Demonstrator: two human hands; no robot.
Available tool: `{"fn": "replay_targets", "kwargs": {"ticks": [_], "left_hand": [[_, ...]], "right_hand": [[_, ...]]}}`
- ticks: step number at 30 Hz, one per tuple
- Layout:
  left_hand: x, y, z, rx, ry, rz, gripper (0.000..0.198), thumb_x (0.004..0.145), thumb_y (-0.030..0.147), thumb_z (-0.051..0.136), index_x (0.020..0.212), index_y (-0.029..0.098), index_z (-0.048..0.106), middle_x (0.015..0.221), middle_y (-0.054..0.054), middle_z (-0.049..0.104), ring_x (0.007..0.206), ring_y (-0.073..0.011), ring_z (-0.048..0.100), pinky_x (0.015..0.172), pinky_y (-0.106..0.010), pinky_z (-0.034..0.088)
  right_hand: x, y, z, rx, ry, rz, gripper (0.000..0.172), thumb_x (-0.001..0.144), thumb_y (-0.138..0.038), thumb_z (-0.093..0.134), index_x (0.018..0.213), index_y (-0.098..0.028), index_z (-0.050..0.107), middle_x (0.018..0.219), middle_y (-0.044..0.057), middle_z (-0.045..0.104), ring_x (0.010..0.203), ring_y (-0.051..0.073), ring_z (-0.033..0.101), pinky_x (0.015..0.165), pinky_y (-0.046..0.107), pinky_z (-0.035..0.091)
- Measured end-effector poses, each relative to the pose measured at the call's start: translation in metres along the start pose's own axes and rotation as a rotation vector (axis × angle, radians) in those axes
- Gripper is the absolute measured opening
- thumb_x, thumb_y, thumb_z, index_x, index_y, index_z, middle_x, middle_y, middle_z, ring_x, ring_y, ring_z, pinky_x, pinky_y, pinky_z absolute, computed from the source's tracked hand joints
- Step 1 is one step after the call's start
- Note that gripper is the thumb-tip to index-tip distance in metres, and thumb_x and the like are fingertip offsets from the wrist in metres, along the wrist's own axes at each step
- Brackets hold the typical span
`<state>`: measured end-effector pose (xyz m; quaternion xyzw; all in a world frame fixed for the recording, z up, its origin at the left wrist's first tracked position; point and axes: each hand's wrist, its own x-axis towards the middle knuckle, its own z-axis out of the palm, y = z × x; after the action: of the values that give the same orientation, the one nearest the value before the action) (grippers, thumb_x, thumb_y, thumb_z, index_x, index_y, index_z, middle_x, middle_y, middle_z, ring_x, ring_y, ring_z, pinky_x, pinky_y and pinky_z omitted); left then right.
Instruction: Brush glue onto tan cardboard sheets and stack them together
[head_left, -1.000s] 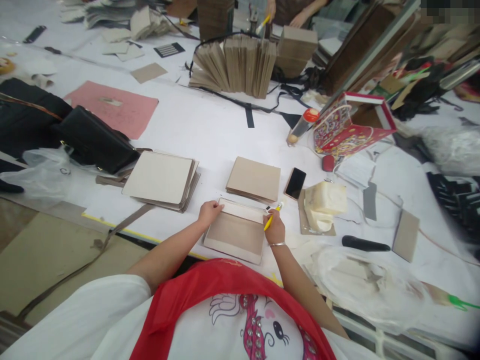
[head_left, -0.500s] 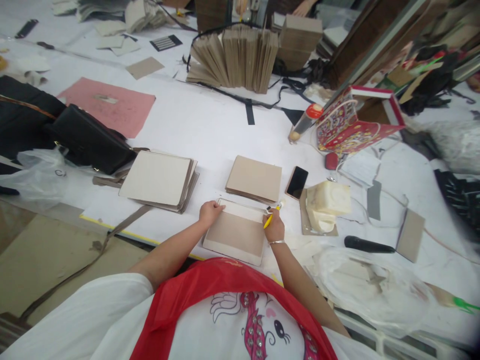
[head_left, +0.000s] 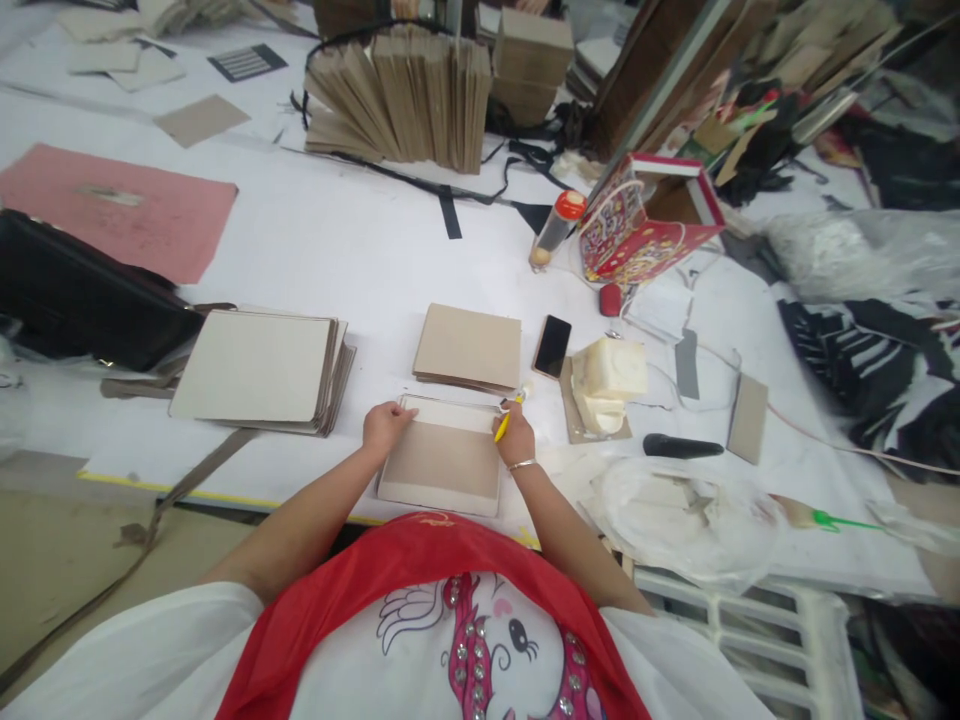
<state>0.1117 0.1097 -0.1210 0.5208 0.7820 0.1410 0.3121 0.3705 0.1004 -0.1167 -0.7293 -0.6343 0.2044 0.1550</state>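
A beige board panel with pale strips along its edges lies at the table's front edge, in front of me. My left hand pinches its upper left corner, thumb on top. At the upper right corner, my right hand is closed around a slim yellow tool; its tip shows whitish, too small to make out. Just beyond the panel sits a stack of beige boards. Left of my left hand is a taller stack of pale, round-cornered boards.
Right of the boards lie a phone, a cream block, a black-handled item and a plastic-covered bowl. A red patterned bag stands behind. Many upright boards fill the back; a black bag is left.
The camera view has turned to the right, so everything sits further left. Both hands remain at the same corners of the panel, the right still with the yellow tool.
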Motion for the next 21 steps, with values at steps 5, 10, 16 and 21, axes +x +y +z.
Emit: {"fn": "replay_targets", "kwargs": {"ticks": [5,10,16,21], "left_hand": [[-0.003,0.001,-0.004,0.131,0.028,0.061,0.033,0.072,0.051,0.055,0.064,0.019,0.055,0.066,-0.003,0.059,0.065,-0.0179,0.054,0.059,-0.027,0.037],[-0.019,0.008,-0.006,0.317,0.179,0.500,0.035,0.080,0.039,0.052,0.106,0.016,0.054,0.111,-0.014,0.056,0.105,-0.0260,0.050,0.085,-0.037,0.038],[-0.036,0.009,0.010,0.492,-0.047,0.932,0.044,0.086,0.034,0.042,0.127,0.019,0.044,0.137,-0.010,0.040,0.128,-0.0248,0.032,0.103,-0.042,0.023],[-0.036,-0.014,-0.009,0.559,-0.051,0.810,0.049,0.086,0.037,0.040,0.131,0.018,0.041,0.139,-0.012,0.037,0.129,-0.0256,0.030,0.105,-0.043,0.019]], "right_hand": [[-0.001,0.002,-0.001,-0.088,0.035,-0.020,0.028,0.079,-0.023,0.044,0.106,-0.016,0.047,0.076,0.003,0.058,0.062,0.015,0.051,0.056,0.024,0.037],[-0.010,-0.001,0.002,-0.192,0.180,-0.237,0.028,0.082,-0.024,0.045,0.108,-0.014,0.050,0.087,0.009,0.058,0.077,0.019,0.053,0.067,0.030,0.042],[-0.032,-0.032,0.031,-0.169,0.029,-0.724,0.026,0.085,-0.015,0.041,0.108,-0.018,0.053,0.117,0.012,0.054,0.113,0.022,0.042,0.092,0.040,0.036],[-0.042,-0.014,0.027,-0.250,0.017,-0.640,0.026,0.084,-0.012,0.040,0.105,-0.017,0.055,0.116,0.014,0.053,0.115,0.024,0.039,0.092,0.041,0.035]]}}
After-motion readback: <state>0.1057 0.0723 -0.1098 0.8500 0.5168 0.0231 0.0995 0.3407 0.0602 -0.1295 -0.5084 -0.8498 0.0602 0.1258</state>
